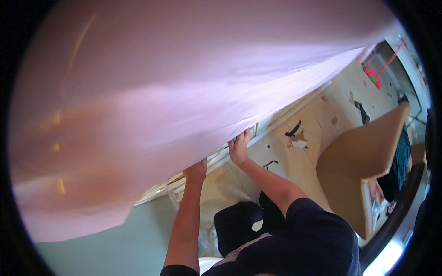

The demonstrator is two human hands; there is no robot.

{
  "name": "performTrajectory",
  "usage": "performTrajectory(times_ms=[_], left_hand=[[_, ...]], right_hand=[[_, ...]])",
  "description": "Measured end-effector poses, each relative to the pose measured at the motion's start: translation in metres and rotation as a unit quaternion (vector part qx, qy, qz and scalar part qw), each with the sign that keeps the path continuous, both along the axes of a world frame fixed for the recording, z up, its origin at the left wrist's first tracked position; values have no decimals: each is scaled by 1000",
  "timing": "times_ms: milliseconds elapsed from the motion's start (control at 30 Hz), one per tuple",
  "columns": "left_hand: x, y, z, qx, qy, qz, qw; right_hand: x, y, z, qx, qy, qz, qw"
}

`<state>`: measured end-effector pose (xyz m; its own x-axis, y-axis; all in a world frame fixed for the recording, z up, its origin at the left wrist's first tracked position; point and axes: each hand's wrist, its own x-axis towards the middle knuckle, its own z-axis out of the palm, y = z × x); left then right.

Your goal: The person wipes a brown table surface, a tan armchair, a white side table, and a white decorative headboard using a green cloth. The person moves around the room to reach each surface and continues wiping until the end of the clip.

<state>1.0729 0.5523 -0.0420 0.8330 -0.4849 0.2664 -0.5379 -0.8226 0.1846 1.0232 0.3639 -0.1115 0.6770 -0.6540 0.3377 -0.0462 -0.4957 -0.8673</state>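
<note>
A large pale pink sheet (165, 114) fills the upper part of the view. Its material, thin fabric or film, is hard to tell. My left hand (195, 171) is at the sheet's lower edge, with its fingertips hidden beneath it. Farther along the same edge is my right hand (240, 147), fingers bent over a whitish rail or frame (255, 131). A small green thing (234, 139) shows beside the right fingers, mostly covered. Pale strips (165, 184) inside the frame show below the sheet near my left wrist.
A tan, curved chair-like panel (355, 151) stands at right. Behind it are a person's hand (376, 190) and dark teal clothing (397, 169). Dark scraps (294, 129) and torn cardboard (298, 141) lie on the tiled floor (321, 124). A pink broom or dustpan (373, 77) is farther back.
</note>
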Motion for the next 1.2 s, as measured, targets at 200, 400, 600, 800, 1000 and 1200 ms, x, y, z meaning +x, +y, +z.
performTrajectory(times_ms=[200, 400, 600, 800, 1000, 1200], left_hand=[[-7, -4, -24, 12, -152, 33, 988], [12, -2, -49, -69, -315, -43, 946], [2, 2, -65, -96, -328, -46, 939], [-39, 5, -142, -337, -277, 24, 900], [-48, -19, -212, -361, -135, 77, 920], [-29, -13, -211, -258, -162, 118, 945]], right_hand=[[7, -5, -99, -182, -95, 69, 976], [36, -11, -181, -285, -148, 115, 940], [37, 9, -138, -322, -114, 135, 930], [39, 24, -132, -264, -119, 249, 924], [23, -25, -133, -379, -94, 245, 887], [25, -12, -135, -426, -111, 166, 883]])
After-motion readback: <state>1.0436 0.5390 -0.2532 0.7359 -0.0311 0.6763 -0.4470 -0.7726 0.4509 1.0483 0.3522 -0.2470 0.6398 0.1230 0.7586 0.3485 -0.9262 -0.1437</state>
